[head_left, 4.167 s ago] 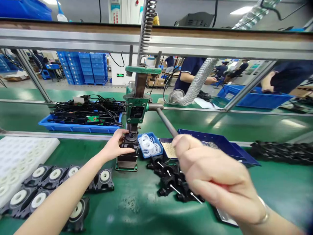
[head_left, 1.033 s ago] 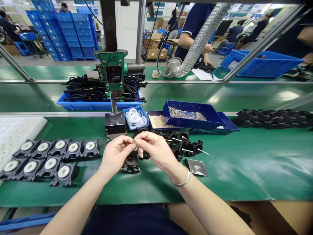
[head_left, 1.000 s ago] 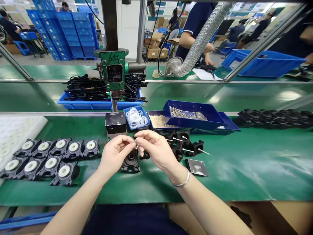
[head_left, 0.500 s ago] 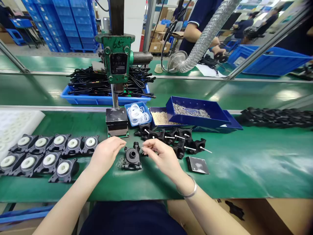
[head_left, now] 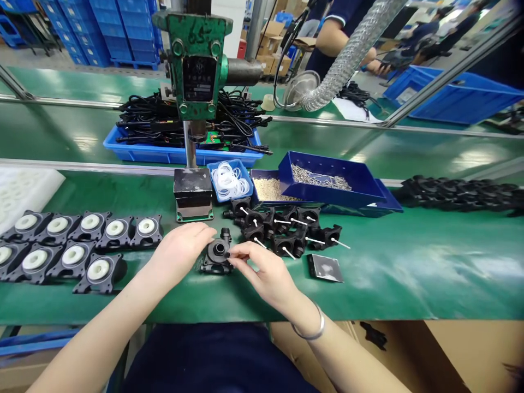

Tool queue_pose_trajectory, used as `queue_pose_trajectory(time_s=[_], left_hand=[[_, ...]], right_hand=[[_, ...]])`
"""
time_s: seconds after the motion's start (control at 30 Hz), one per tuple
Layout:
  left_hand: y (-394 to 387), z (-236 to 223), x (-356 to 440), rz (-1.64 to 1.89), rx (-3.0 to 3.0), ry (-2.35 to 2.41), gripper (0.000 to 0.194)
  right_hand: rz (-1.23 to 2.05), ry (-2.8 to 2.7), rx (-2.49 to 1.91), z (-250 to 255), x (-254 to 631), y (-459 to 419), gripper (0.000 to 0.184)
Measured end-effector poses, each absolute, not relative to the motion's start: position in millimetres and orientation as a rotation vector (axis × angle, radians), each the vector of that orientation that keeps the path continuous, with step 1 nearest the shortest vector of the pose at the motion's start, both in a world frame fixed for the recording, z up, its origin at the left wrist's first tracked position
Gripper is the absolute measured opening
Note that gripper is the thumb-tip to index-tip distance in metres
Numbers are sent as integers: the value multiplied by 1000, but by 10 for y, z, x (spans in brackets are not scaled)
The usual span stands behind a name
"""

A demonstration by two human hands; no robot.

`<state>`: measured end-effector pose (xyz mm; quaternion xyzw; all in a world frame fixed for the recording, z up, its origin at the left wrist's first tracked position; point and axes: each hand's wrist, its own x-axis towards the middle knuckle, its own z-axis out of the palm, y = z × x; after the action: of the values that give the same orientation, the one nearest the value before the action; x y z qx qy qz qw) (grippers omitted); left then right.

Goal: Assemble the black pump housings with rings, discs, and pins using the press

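Observation:
A black plastic pump housing [head_left: 218,250], with a round raised port on top and a stub pipe at its back, lies on the green bench in front of me. My left hand [head_left: 184,246] is at its left side, fingers closed together against the upper left edge. Thumb and fingertips of my right hand [head_left: 260,267] pinch at the right edge of the same housing. The fingertips partly hide where they touch. Just behind my right hand lie several black housings [head_left: 282,244] with white-tipped pins standing out of them.
Black parts with white rings [head_left: 98,269] stand in rows at left. A green press [head_left: 197,65] rises behind its black block [head_left: 192,188]. Bins hold white rings [head_left: 229,181], pale bits [head_left: 268,189] and metal pins [head_left: 321,178]. A dark flat block [head_left: 326,268] lies at right.
My right hand has moved in from beside the housing to its right edge. My left hand has closed in on the left edge. The view has shifted slightly.

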<state>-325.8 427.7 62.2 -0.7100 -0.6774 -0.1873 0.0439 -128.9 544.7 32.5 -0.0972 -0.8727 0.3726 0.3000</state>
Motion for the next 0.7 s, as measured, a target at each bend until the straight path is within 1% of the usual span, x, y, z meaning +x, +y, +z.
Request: queue_pose_trajectory(time_s=[0.13, 0.2, 0.3, 0.37, 0.43, 0.5, 0.6, 0.7], left_hand=[[4227, 492, -3296, -896, -2085, -2149, 17], [4205, 438, -3302, -977, -2084, -2165, 18], [4172, 388, -3300, -1058, -2012, -2188, 22], [4150, 382, -3300, -1100, -1949, -2217, 25], [4132, 392, -3301, -1122, -1911, -2246, 24], [4122, 408, -3297, -1126, -1902, -2258, 23], [4120, 419, -3276, -1135, -1926, -2242, 23], [4128, 387, -3265, -1110, -1937, -2211, 23]], right_hand=[[805, -2411, -87, 269, -1258, 5430, 26], [698, -2498, 41, 240, -1237, 5434, 33], [653, -2497, 70, 246, -1217, 5444, 36], [689, -2394, -58, 320, -1205, 5478, 36], [677, -2290, -206, 463, -1188, 5587, 31], [572, -2236, -316, 650, -1169, 5829, 22], [339, -2235, -507, 912, -1167, 6480, 8], [168, -2350, -905, 1052, -1206, 7298, 15]])
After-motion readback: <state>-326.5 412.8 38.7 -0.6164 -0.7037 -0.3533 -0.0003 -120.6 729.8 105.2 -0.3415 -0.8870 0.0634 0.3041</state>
